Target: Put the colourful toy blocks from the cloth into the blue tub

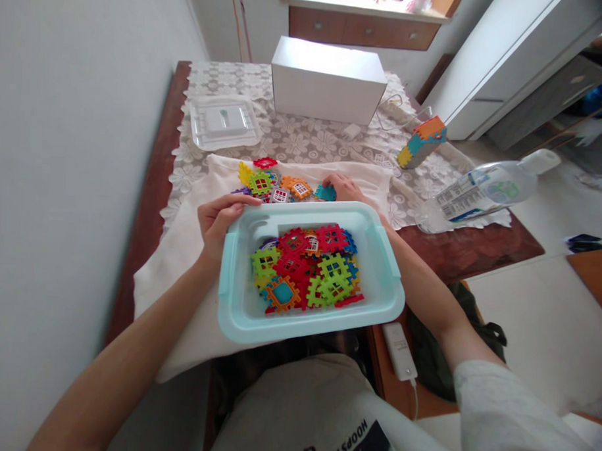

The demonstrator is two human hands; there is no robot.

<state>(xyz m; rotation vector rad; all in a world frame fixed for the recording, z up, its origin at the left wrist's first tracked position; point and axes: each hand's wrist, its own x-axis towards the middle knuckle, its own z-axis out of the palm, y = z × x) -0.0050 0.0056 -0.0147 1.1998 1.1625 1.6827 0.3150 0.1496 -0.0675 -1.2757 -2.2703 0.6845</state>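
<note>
A pale blue plastic bin (239, 302) sits at the near table edge, holding several coloured interlocking waffle tiles (307, 265). My left hand (221, 219) grips the bin's far left rim. Beyond the bin, more loose tiles (277, 182) lie on a white cloth (182, 247). My right hand (342, 186) rests on that pile, fingers curled over a teal tile (324, 193); whether it grips the tile is hard to tell.
The bin's clear lid (224, 122) lies at the far left, a white box (326, 82) stands behind. A built block of tiles (421, 141) and a lying water bottle (484, 189) are at the right. A wall runs along the left.
</note>
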